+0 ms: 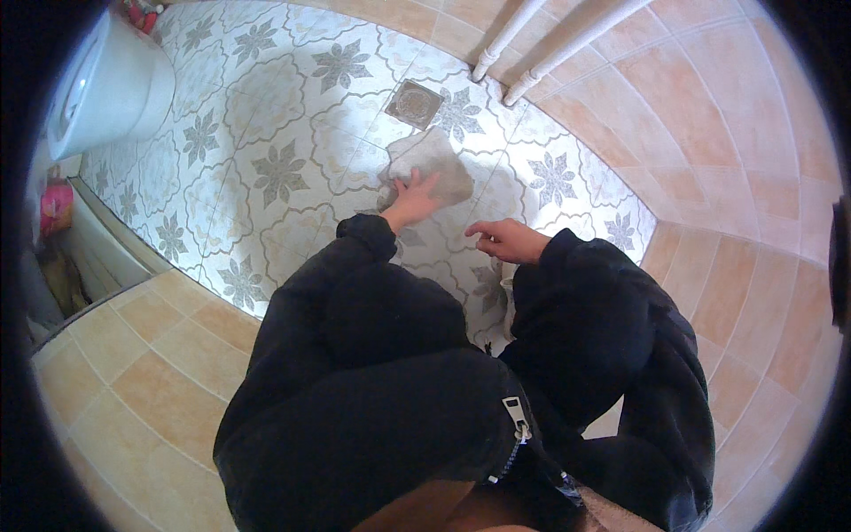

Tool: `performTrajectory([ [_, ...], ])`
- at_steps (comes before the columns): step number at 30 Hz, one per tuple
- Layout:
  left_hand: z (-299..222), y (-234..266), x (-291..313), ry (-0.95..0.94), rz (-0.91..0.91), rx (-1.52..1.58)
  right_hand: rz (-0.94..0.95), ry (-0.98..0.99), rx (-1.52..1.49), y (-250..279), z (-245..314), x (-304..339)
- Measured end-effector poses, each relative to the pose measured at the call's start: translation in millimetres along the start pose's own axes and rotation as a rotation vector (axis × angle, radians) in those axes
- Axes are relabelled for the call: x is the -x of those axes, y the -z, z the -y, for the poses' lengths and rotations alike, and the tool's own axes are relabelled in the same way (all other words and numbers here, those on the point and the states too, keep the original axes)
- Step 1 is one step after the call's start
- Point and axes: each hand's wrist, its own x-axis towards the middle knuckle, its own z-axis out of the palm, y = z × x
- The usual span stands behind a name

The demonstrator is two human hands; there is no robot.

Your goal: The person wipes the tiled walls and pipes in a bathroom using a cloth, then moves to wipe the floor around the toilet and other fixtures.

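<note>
A damp-looking grey-beige cloth [448, 173] lies spread on the patterned tile floor, just below a square floor drain [414, 105]. My left hand [412, 199] rests flat on the cloth's lower left part, with its fingers spread. To the right of it, my right hand [509, 241] is held apart from the cloth. Its index finger points left and the other fingers are loosely bent, with nothing visible in them. Both forearms are in black sleeves.
A white toilet [111, 89] stands at the upper left. Two white pipes [510, 40] meet the floor by the tan tiled wall [691, 115] at upper right. A pink container [57, 208] is at the far left, beside a doorway-like opening. My bent knees fill the lower middle.
</note>
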Motion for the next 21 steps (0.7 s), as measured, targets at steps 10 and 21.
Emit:
performTrajectory([
  [10,-13.7,80.8,59.2,0.04,0.126,0.138,-0.241,0.119,0.368,-29.5,-15.2,-76.7],
  [21,-73.0,103.5,-19.1,0.09,0.08,-0.448,-0.641,0.237,0.596,-30.4,-95.0,-120.1],
])
